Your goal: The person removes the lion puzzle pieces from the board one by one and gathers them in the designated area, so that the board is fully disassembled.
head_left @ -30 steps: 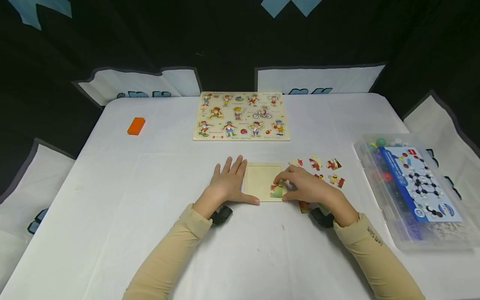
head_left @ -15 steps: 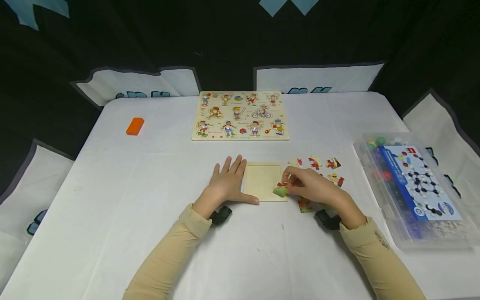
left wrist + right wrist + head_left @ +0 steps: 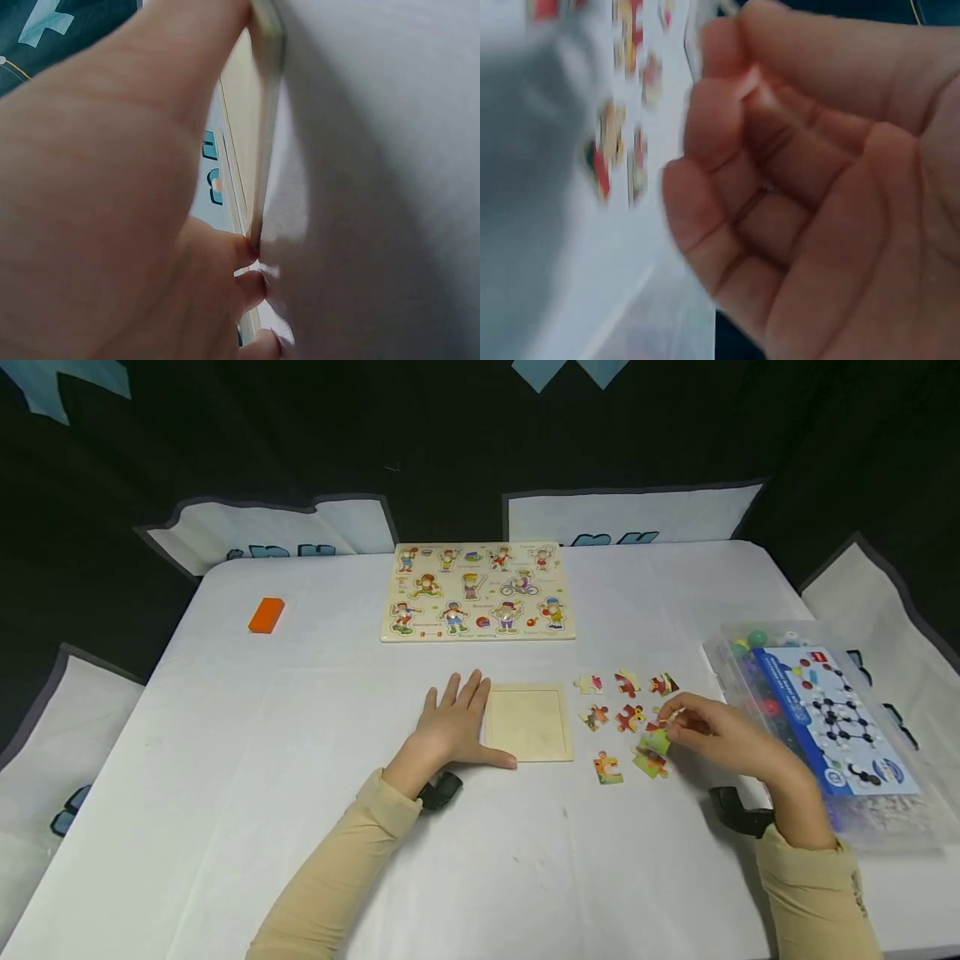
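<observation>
In the head view my left hand (image 3: pixel 450 731) lies with straight, spread fingers along the left edge of a wooden puzzle tray (image 3: pixel 528 723), its thumb by the tray's lower left corner. The left wrist view shows the tray's edge (image 3: pixel 264 150) against that hand. My right hand (image 3: pixel 723 735) pinches a green jigsaw piece (image 3: pixel 657 742) between thumb and fingertips, over the right side of the loose pieces. Below it lies another piece (image 3: pixel 649 762), partly covered. The right wrist view shows the right hand (image 3: pixel 802 172) with curled fingers; the held piece is hidden there.
Several loose jigsaw pieces (image 3: pixel 630 718) lie right of the tray. A picture board (image 3: pixel 477 593) with figures stands behind. A clear plastic box (image 3: pixel 798 827) with a blue molecule booklet (image 3: pixel 847 727) sits at the right. An orange block (image 3: pixel 266 615) lies at the far left.
My right hand has lifted the green piece out of the tray and carried it right, to the loose pieces. My left hand stays in place beside the tray.
</observation>
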The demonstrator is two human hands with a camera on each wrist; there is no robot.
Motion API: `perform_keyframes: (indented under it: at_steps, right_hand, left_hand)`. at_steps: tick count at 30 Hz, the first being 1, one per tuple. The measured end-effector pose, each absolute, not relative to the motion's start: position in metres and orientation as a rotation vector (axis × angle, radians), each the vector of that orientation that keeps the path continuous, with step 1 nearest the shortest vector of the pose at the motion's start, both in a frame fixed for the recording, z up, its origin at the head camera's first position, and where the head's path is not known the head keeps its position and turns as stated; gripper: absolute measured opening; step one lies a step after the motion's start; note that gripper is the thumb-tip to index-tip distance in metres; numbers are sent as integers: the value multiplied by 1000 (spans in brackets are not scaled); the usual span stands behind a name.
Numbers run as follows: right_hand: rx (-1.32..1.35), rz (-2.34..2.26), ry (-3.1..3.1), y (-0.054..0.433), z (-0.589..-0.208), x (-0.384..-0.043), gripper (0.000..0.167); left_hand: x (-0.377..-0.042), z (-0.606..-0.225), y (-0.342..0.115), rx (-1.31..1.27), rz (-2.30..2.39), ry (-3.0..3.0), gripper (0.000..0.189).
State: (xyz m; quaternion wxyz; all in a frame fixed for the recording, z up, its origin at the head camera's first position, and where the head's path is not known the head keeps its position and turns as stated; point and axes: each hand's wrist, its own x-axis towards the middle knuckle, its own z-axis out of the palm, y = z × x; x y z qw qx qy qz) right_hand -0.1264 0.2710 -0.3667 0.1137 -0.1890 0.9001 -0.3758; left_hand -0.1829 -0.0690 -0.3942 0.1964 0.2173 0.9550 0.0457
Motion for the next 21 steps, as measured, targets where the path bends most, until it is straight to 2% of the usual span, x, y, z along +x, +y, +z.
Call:
perform_keyframes:
  at_steps: [12,21]
  right_hand:
    - [-246,-707,2620,288,-361,-118,9]
    - [-55,-536,2651,283,-363,-119,21]
  left_hand:
    - [-182,-393,-70,617,149,2686,124]
    - [-183,-394,-70,609,145,2671,124]
